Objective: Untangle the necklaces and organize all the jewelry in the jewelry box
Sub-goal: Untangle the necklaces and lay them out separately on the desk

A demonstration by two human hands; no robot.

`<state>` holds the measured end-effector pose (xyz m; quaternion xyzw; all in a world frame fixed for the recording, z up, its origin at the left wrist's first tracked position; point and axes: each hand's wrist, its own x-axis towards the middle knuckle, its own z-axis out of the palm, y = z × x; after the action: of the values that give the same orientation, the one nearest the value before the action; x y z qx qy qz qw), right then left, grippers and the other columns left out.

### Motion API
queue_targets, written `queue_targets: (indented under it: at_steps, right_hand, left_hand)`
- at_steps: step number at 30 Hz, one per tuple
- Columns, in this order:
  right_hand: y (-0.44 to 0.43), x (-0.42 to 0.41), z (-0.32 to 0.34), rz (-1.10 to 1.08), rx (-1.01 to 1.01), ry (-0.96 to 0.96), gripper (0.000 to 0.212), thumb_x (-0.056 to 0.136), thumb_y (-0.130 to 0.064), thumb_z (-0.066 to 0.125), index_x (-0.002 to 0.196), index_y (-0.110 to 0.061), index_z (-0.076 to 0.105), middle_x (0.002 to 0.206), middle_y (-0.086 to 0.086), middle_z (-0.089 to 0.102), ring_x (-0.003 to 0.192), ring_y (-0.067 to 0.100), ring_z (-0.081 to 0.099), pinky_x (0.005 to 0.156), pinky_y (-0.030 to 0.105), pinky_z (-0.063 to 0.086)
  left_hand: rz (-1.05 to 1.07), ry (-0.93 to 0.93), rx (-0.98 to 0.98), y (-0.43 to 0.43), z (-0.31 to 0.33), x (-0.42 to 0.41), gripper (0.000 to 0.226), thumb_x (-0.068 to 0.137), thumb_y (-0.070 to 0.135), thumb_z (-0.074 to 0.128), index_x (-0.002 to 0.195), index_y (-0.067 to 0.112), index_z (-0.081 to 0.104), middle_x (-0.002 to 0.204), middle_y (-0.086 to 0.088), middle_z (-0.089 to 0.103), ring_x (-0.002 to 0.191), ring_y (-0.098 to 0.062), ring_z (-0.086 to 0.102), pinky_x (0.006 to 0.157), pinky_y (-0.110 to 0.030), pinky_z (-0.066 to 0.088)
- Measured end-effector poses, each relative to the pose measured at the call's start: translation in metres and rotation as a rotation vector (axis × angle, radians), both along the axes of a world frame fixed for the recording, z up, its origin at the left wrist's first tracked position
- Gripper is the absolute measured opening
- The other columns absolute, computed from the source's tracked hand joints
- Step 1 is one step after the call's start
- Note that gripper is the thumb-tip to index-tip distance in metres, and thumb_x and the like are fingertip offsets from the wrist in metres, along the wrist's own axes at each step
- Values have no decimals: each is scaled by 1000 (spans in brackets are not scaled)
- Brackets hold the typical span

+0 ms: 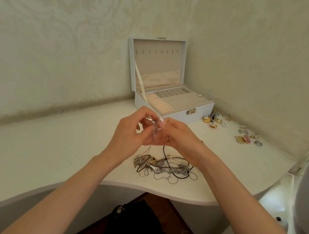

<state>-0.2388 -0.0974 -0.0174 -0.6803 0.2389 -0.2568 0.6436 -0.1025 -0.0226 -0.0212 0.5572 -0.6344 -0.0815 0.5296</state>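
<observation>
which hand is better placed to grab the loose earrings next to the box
Right, probably. The loose earrings lie right of the jewelry box, nearer the right hand; the left hand would have to cross over. Both pinch a chain now.

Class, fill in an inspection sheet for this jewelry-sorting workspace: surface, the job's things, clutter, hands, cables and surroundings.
Surface: white tabletop with a curved front edge, set into a corner.
Job's things: jewelry box open at the back, lid upright; tangled necklaces heaped near the front edge; loose jewelry scattered right of the box.
Clutter: nothing seen.
Hands: left hand and right hand both pinch a thin chain lifted from the heap.
Cables: nothing seen.
Surroundings: pale patterned walls; dark bag on the floor below the table.
</observation>
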Motion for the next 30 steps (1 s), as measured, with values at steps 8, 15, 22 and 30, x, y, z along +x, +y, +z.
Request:
queue_targets:
  at_steps: [8,15,22,30]
  right_hand:
    - [-6,-7,0,10,-20,61,27,85,-9,65,110,-6,60,63,5,65,69,25,68,82,36,55]
    - [-3,-12,2,137,-16,112,10,86,-5,62,94,-2,67,73,15,68,73,25,69,71,30,57]
    - [-4,-12,9,91,-46,-19,10,79,-14,65,85,-7,69,71,10,67,70,19,67,69,27,55]
    - [-3,-15,12,93,-39,-89,11,78,-15,63,82,-7,68,69,9,67,68,19,67,66,26,54]
  left_hand:
    - [0,312,41,-4,-3,10,12,88,4,60,91,15,54,72,-5,66,63,-10,60,61,-14,44]
    - [110,349,89,-9,-14,20,5,88,6,60,86,10,60,73,-5,67,56,-5,58,55,-15,44]
    - [226,340,150,-11,-23,28,7,88,7,59,84,13,59,70,-1,67,54,-3,58,54,-20,45]
    - [304,318,164,-12,-31,36,8,87,2,58,85,9,60,71,-7,66,52,1,57,49,-11,43]
